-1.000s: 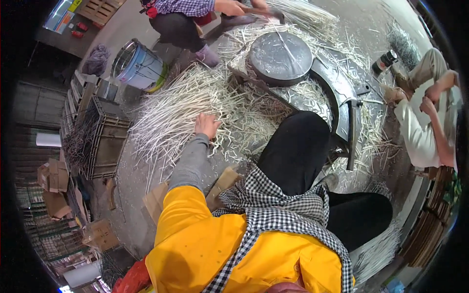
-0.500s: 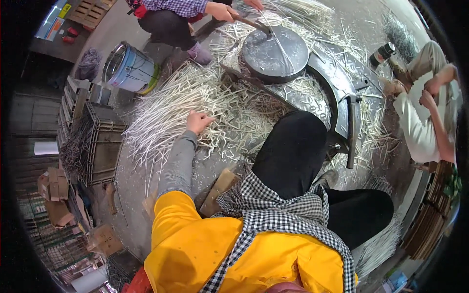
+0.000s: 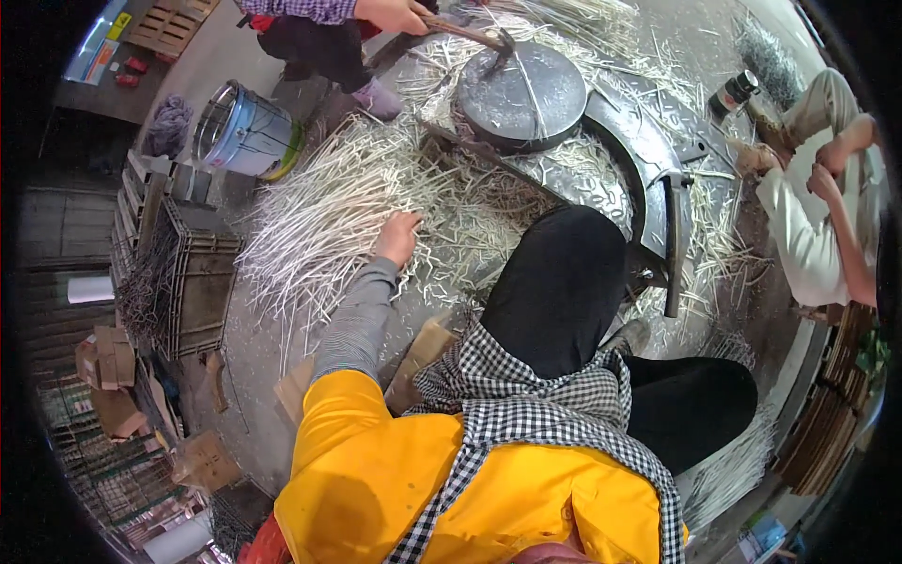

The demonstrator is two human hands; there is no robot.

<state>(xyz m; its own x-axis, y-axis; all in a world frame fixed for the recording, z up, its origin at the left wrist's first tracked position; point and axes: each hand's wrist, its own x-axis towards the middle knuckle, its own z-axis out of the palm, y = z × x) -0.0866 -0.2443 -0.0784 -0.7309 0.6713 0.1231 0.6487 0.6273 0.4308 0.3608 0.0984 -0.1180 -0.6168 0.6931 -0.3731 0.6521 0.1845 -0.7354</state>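
My left hand (image 3: 399,237) is over the right edge of a heap of thin, pale metal rods (image 3: 315,211) on the floor. Its fingers are curled down and pressed together; whatever they grip is hidden. My right hand does not show. Just beyond my black-clad knee, a thick round steel block (image 3: 522,92) stands among rods and scraps. Beside it a curved steel plate (image 3: 639,150) carries a hammer (image 3: 675,246), its handle pointing toward me.
Across from me a co-worker's hand (image 3: 395,14) holds another hammer (image 3: 470,36) over the block. A second person (image 3: 808,216) sits at the right. A blue-and-white bucket (image 3: 246,132) and a crate (image 3: 202,282) of dark wire stand at the left. A dark can (image 3: 735,91) lies beyond the plate.
My left hand has shifted slightly right, and its fingers, apart before, have curled downward. The co-worker's hammer has moved a little left; their other hand has gone out of view.
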